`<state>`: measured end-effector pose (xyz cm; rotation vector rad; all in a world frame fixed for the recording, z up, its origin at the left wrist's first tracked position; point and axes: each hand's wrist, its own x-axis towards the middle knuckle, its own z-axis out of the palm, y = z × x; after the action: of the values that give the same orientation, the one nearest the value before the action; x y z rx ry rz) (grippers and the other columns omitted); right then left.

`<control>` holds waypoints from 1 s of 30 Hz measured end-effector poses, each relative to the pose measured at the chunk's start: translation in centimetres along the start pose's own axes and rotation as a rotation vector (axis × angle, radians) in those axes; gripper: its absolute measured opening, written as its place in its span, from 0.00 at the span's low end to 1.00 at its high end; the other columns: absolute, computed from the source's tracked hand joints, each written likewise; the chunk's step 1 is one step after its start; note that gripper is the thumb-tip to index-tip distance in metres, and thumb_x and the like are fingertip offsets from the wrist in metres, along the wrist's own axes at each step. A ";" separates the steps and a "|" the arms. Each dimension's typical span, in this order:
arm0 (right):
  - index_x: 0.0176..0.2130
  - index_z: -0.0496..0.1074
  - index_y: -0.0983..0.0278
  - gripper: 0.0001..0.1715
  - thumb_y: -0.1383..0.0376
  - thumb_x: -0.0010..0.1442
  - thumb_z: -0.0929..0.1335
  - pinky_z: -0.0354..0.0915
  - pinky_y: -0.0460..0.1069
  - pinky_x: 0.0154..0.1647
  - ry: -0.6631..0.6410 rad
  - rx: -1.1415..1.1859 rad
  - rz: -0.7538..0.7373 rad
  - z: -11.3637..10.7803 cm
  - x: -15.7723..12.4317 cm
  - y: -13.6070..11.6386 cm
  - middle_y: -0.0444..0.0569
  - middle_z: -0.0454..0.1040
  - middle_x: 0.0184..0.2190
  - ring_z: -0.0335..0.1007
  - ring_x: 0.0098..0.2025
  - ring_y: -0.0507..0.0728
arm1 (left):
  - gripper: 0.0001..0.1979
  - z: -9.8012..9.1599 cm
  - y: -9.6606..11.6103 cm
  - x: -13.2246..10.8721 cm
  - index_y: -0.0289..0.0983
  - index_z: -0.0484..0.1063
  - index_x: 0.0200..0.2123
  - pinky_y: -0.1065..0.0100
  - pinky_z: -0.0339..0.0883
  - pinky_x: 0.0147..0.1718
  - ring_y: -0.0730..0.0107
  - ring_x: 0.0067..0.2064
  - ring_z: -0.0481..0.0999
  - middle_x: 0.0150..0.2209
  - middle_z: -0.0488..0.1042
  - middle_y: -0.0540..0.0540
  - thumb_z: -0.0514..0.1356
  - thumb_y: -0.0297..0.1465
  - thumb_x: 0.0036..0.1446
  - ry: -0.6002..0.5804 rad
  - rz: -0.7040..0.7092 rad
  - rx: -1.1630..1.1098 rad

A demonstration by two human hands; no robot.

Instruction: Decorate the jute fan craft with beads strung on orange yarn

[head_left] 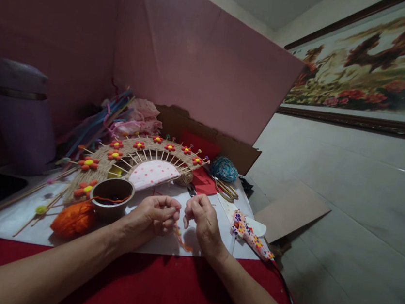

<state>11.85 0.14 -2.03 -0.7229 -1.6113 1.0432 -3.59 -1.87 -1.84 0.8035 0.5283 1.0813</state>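
Above the front of the white sheet, my left hand (161, 214) is closed, thumb against fingers, with orange yarn (182, 241) hanging below its fingertips. My right hand (202, 219) faces it a small gap away, its fingers curled together; whatever it may hold is hidden. Left of my hands stands a metal cup (111, 212), dark inside, with orange yarn running over its rim. An orange yarn ball (73, 219) lies beside the cup. Behind them is a twine-wrapped arch (125, 150) with red and orange flowers, sticks and a dotted half-round centre (153, 173).
Scissors (225, 190), a blue yarn ball (224, 168) and red sheets (203, 181) lie behind my right hand. A flower-patterned wrapped tool (251, 235) with a black cord is at the right. A purple tumbler (23, 117) stands at the left.
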 end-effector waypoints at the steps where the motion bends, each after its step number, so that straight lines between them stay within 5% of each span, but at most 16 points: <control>1: 0.28 0.59 0.63 0.14 0.58 0.63 0.60 0.59 0.45 0.23 -0.008 -0.027 0.006 0.0 0.0 -0.1 0.39 0.61 0.23 0.60 0.20 0.48 | 0.09 0.0 0.0 0.0 0.31 0.72 0.30 0.75 0.54 0.20 0.82 0.20 0.62 0.25 0.70 0.49 0.68 0.27 0.46 0.005 0.000 0.000; 11: 0.31 0.71 0.66 0.12 0.60 0.59 0.65 0.61 0.45 0.25 0.001 -0.249 -0.035 0.0 -0.3 -0.5 0.46 0.69 0.25 0.64 0.25 0.50 | 0.08 -0.2 -0.3 0.2 0.31 0.72 0.29 0.75 0.56 0.20 0.81 0.20 0.64 0.24 0.71 0.48 0.67 0.28 0.46 0.011 0.032 0.055; 23: 0.28 0.65 0.65 0.08 0.63 0.57 0.65 0.60 0.45 0.23 -0.025 -0.323 -0.013 0.0 -0.2 -0.6 0.42 0.65 0.23 0.61 0.22 0.49 | 0.12 -0.6 -0.5 0.4 0.31 0.71 0.28 0.75 0.54 0.19 0.80 0.19 0.64 0.23 0.72 0.47 0.70 0.29 0.42 0.052 0.027 0.107; 30: 0.28 0.62 0.63 0.09 0.62 0.56 0.65 0.59 0.44 0.22 0.015 -0.163 0.041 0.2 -0.2 -0.3 0.40 0.63 0.22 0.61 0.21 0.48 | 0.12 0.1 -0.3 0.2 0.30 0.72 0.29 0.76 0.55 0.19 0.80 0.19 0.65 0.23 0.72 0.47 0.70 0.29 0.41 0.049 0.014 0.088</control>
<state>11.73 -0.22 -1.83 -0.8741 -1.6887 0.9404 -3.27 -1.77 -1.98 0.8601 0.6155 1.0987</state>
